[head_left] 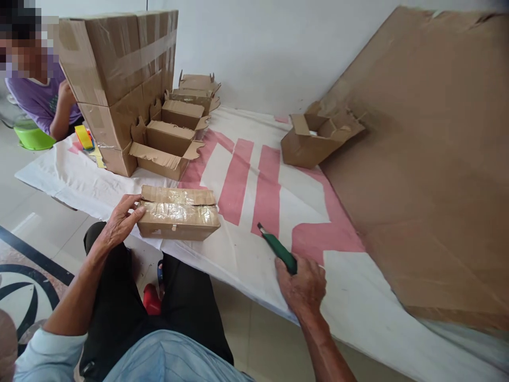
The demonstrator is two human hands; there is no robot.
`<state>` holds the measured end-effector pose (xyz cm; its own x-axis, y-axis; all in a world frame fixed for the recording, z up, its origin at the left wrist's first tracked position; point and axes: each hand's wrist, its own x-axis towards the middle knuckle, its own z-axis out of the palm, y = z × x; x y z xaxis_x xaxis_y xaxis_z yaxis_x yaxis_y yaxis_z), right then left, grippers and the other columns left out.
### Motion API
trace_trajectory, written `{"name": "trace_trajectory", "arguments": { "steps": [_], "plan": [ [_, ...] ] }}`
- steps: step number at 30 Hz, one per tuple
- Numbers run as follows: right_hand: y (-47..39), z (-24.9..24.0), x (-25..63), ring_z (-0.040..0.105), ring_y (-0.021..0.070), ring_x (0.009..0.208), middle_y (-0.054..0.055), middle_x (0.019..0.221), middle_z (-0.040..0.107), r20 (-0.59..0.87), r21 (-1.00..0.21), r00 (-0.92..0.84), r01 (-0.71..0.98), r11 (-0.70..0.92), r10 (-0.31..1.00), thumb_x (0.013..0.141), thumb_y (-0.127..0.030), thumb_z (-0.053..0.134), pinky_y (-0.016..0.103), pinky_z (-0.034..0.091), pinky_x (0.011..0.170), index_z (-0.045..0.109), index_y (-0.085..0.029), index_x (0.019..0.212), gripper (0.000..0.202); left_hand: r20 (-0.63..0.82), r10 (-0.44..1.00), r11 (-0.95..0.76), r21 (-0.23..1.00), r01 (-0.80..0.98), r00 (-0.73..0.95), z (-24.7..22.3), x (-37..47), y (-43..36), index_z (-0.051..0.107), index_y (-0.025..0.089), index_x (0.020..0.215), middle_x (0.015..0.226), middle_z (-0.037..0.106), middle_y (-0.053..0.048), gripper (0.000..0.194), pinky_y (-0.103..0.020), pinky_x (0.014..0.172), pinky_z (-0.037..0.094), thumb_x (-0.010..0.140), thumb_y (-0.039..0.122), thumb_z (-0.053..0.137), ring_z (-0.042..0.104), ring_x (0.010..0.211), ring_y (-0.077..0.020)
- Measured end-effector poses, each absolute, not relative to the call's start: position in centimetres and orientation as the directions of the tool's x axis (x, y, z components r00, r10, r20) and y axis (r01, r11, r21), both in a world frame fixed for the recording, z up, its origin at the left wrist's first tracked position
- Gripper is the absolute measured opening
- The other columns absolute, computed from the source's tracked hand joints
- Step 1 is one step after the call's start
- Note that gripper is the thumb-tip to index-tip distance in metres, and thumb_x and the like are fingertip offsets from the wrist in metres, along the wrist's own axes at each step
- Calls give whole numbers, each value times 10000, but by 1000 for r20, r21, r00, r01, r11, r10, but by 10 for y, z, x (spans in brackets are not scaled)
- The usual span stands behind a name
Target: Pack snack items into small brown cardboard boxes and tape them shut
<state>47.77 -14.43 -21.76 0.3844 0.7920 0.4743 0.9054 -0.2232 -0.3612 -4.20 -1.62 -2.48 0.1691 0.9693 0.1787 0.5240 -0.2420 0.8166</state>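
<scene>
A small brown cardboard box [178,217] with shiny tape over its top lies at the table's front edge. A split runs along its top, between two flaps. My left hand [121,220] grips the left end of this box, thumb on top. To the right, my right hand [303,281] is closed around a green utility knife [280,250], whose tip points up and left above the cloth. The knife and the taped box are apart.
Open boxes [169,146] stand behind the taped box, beside a tall stack of taped cartons [115,63]. Another open box [306,140] sits back right, near a large cardboard sheet [429,159]. A person in purple [34,106] is at far left. Cloth [238,254] covers the table.
</scene>
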Motion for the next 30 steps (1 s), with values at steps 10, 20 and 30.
{"name": "trace_trajectory", "arguments": {
  "steps": [10, 20, 30],
  "plan": [
    [-142, -223, 480, 640, 402, 1045, 214, 1072, 762, 479, -385, 375, 902, -194, 794, 1000, -535, 542, 547, 511, 968, 770, -165, 1150, 459, 71, 964, -147, 946, 288, 258, -18, -55, 15, 860, 232, 1053, 1222, 774, -77, 358, -379, 890, 640, 847, 523, 876, 723, 1057, -268],
    [-141, -219, 476, 622, 418, 1086, 242, 1129, 751, 421, -398, 423, 881, -256, 802, 1001, -517, 497, 577, 523, 993, 770, -153, 1187, 492, 187, 951, -272, 888, 371, 247, -33, -46, 26, 850, 232, 1054, 1228, 792, -89, 402, -317, 785, 611, 852, 575, 908, 753, 1019, -240],
    [-132, -155, 418, 713, 390, 1080, 215, 1140, 799, 508, -587, 471, 802, -110, 722, 1000, -558, 594, 585, 581, 1029, 794, -201, 1089, 418, 325, 910, -397, 863, 314, 257, -53, -16, 21, 787, 236, 1120, 1589, 636, -153, 232, -302, 793, 651, 982, 414, 734, 639, 1469, -343]
  ]
}}
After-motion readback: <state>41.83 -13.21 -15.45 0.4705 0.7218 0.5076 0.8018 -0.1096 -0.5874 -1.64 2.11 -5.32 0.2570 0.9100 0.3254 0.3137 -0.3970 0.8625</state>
